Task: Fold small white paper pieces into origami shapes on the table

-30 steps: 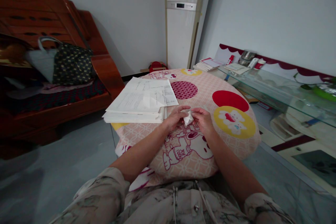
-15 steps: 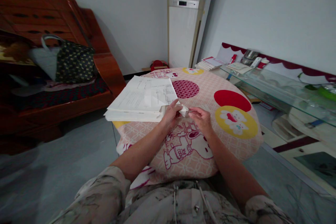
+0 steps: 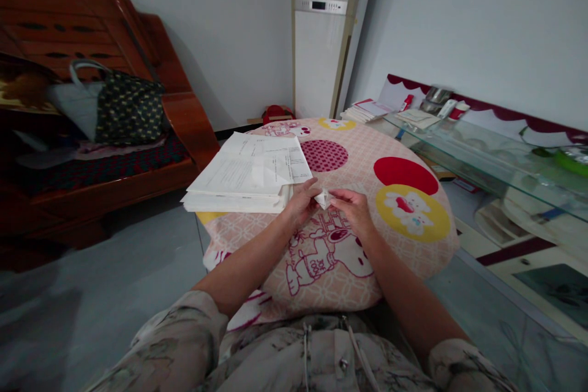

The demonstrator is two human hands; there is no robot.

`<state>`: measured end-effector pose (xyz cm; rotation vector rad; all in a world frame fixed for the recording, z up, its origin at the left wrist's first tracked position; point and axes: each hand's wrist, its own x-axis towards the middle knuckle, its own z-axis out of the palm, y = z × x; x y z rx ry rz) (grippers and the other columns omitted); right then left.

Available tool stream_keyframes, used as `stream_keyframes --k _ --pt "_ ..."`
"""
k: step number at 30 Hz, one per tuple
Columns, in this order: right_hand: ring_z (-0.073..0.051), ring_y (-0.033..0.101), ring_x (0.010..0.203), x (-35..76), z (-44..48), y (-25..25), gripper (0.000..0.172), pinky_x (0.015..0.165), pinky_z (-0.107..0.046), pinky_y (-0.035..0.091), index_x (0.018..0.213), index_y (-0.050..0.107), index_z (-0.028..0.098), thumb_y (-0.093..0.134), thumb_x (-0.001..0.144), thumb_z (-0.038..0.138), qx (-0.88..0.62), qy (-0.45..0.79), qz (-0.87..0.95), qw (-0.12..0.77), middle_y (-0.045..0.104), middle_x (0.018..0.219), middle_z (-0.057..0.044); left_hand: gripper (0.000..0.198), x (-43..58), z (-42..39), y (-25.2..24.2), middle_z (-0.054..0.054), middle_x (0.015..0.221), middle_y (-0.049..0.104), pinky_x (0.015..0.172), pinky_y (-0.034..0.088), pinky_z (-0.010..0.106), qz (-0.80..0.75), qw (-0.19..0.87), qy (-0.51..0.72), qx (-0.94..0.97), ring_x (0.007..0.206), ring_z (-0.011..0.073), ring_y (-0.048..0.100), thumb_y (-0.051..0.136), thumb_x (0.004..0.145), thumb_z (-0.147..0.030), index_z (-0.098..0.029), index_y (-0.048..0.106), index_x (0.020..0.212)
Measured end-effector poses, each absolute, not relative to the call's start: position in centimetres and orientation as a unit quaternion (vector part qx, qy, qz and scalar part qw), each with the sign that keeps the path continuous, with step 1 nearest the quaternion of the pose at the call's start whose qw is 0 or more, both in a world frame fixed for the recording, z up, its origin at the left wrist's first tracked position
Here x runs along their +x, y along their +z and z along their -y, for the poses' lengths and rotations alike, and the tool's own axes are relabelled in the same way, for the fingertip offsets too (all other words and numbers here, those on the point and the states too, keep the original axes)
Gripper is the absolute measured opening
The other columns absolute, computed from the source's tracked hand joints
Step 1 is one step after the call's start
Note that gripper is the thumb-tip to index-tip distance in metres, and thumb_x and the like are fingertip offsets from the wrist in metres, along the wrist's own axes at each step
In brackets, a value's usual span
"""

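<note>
A small folded piece of white paper (image 3: 323, 198) is held between my two hands above the table. My left hand (image 3: 301, 203) pinches it from the left, fingers closed. On the other side, my right hand (image 3: 351, 207) grips its right edge between thumb and fingertips. Just left of my left hand lies a stack of printed paper sheets (image 3: 248, 168), its top sheet creased near the right. Under both hands spreads a pink patterned tablecloth (image 3: 271, 251) on a round table.
To the right stands a glass shelf unit (image 3: 487, 159) with a steel container and small items. A pile of booklets (image 3: 365, 110) lies at the table's far right. A wooden bench (image 3: 110, 190) with a dark patterned bag (image 3: 131, 107) is at left. A tall white cabinet-like unit (image 3: 316, 61) stands behind.
The folded paper has been turned a little between my fingers and now shows a more pointed face. My left thumb has lowered onto it. The paper stack has stayed in place.
</note>
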<state>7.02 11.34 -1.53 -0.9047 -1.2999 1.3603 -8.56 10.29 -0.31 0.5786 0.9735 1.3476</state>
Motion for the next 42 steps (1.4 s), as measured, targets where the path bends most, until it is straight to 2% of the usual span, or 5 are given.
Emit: stream_keyframes --k 6,19,25,36,42 --pt "-0.019 0.068 0.060 7.0 -11.7 -1.9 0.028 0.062 -0.033 0.058 0.084 0.078 0.018 0.082 0.060 0.032 -0.391 0.544 0.512 0.538 0.076 0.077 -0.004 0.027 -8.7 -10.1 -0.1 0.003 0.072 0.066 0.048 0.046 0.020 -0.381 0.661 0.585 0.274 0.056 0.0107 0.059 0.073 0.078 -0.020 -0.011 0.070 0.103" --pt "-0.019 0.066 0.056 7.1 -11.6 -1.2 0.026 0.058 -0.034 0.057 0.076 0.073 0.019 0.081 0.056 0.033 -0.413 0.537 0.468 0.568 0.073 0.069 -0.002 0.044 -8.4 -10.1 -0.6 0.004 0.081 0.070 0.062 0.049 0.021 -0.380 0.575 0.579 0.435 0.067 0.0108 0.062 0.082 0.068 -0.046 -0.012 0.073 0.093" --pt "-0.016 0.059 0.045 7.0 -11.5 -1.3 0.026 0.045 -0.028 0.050 0.074 0.070 0.018 0.079 0.057 0.035 -0.441 0.530 0.482 0.540 0.066 0.054 0.000 0.031 -8.6 -10.3 -1.3 -0.002 0.058 0.059 0.047 0.033 0.019 -0.470 0.443 0.535 0.545 0.050 0.0072 0.049 0.073 0.075 -0.042 -0.011 0.071 0.073" --pt "-0.014 0.057 0.039 6.9 -11.2 -1.0 0.026 0.039 -0.025 0.048 0.068 0.065 0.018 0.077 0.061 0.039 -0.426 0.564 0.506 0.494 0.064 0.051 -0.001 0.033 -8.8 -9.9 -0.8 -0.002 0.048 0.058 0.039 0.032 0.016 -0.438 0.566 0.486 0.502 0.037 0.0052 0.046 0.077 0.073 -0.041 -0.011 0.064 0.069" --pt "-0.016 0.064 0.054 7.4 -11.3 -0.9 0.031 0.052 -0.030 0.055 0.092 0.072 0.020 0.076 0.065 0.036 -0.362 0.551 0.535 0.529 0.070 0.069 0.000 0.029 -9.0 -10.0 -0.2 0.000 0.052 0.062 0.039 0.040 0.016 -0.425 0.609 0.501 0.444 0.039 0.0064 0.052 0.082 0.069 -0.034 -0.010 0.066 0.068"
